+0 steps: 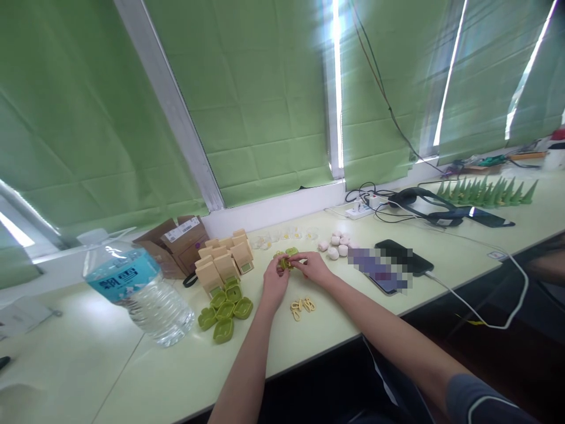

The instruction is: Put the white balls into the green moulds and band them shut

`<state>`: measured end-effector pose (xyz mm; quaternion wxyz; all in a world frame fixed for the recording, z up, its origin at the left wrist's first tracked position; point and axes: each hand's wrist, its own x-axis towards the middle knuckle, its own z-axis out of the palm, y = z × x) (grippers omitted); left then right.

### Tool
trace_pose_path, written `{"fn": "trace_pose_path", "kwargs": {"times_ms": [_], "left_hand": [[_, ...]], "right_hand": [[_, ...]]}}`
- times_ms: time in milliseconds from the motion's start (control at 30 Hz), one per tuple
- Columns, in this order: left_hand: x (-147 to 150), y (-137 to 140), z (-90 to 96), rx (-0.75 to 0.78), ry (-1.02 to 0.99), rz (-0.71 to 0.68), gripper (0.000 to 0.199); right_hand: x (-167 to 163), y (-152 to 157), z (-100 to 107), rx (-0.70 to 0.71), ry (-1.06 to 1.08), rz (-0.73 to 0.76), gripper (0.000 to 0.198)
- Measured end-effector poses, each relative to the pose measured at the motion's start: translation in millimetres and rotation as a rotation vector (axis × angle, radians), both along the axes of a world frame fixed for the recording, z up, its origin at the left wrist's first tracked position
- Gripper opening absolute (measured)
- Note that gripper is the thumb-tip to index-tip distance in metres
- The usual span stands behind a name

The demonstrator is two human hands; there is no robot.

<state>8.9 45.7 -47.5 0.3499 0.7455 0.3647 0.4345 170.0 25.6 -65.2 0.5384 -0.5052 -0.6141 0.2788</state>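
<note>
My left hand point(276, 280) is closed around a small green plastic piece point(286, 264) above the table. From the other side my right hand point(314, 269) pinches at the same piece; its fingertips hide part of it. Just behind the fingers another green piece point(292, 251) shows. Nearer to me, between my forearms, lie several small pale-yellow loop-shaped parts point(302, 306). Left of my left hand, several green square cups point(225, 311) are grouped, with several beige plastic parts point(226, 265) standing behind them. Several pinkish-white rounded pieces point(333, 252) sit beyond my right hand.
Clear pieces with yellow centres point(286, 234) line the back. At left stand a large water bottle point(141, 288) and an open cardboard box point(180, 244). At right are two phones point(404, 257), a white cable, a power strip point(358, 210), black eyewear point(445, 209) and green cones point(489, 191).
</note>
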Motion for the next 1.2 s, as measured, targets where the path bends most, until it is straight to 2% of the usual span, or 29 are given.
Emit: {"fn": "trace_pose_path", "kwargs": {"times_ms": [233,433,667,900,1100,1200], "left_hand": [[-0.7,-1.9,1.5,0.018,0.016,-0.013,0.028],[-2.2,3.8,-1.2,0.023,0.031,0.029,0.025],[-2.8,7.2,-5.5,-0.052,-0.017,0.031,0.028],[-2.5,4.0,-1.9,-0.001,0.044,0.061,0.030],[-2.7,4.6,-0.9,-0.036,-0.014,0.053,0.029],[-3.2,5.0,-1.2,-0.031,0.019,0.095,0.028]], "right_hand": [[0.0,-2.2,2.1,0.000,-0.048,0.018,0.023],[-0.3,-3.8,3.8,-0.001,-0.094,0.030,0.024],[-1.8,-4.8,3.9,-0.032,-0.084,0.053,0.028],[-1.5,-4.3,3.5,-0.056,-0.101,0.067,0.028],[-2.8,-5.5,2.9,-0.032,-0.111,0.057,0.030],[-3.3,-8.2,4.8,-0.033,-0.128,0.083,0.031]]}}
